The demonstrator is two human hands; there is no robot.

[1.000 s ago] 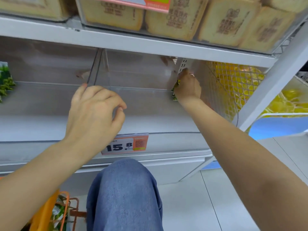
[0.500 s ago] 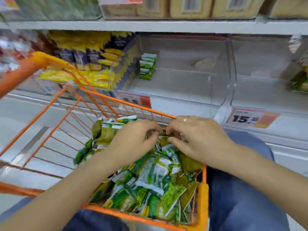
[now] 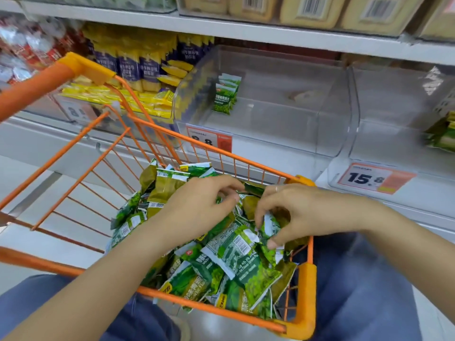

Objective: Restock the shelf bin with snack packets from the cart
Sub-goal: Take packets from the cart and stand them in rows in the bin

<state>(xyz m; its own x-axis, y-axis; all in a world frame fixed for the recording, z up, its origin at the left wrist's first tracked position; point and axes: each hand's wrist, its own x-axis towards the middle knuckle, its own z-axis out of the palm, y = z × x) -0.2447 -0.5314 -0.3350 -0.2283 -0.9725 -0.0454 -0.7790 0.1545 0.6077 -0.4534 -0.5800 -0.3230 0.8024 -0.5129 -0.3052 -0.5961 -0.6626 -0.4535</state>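
An orange wire cart (image 3: 304, 286) in front of me holds a heap of green snack packets (image 3: 229, 262). Both my hands are down in the heap. My right hand (image 3: 295, 212) pinches a green packet (image 3: 269, 228) between thumb and fingers. My left hand (image 3: 202, 207) lies on the packets with fingers curled toward the right hand; what it grips is hidden. Behind the cart a clear shelf bin (image 3: 327, 134) holds a small upright stack of the same green packets (image 3: 225, 94) at its left side. A second clear bin (image 3: 394, 134) to the right holds a few green packets (image 3: 443, 136).
Yellow and purple packets (image 3: 138, 70) fill the bin at the left. Price tags reading 15.8 (image 3: 369, 179) and another partly hidden one (image 3: 209, 141) hang on the shelf front. Boxed goods (image 3: 307, 8) sit on the shelf above. My knees in blue jeans (image 3: 357, 291) flank the cart.
One second ago both hands reached into the shelf bin on the right. Since then I turned left and both hands dropped into the cart, where the right hand now pinches a packet.
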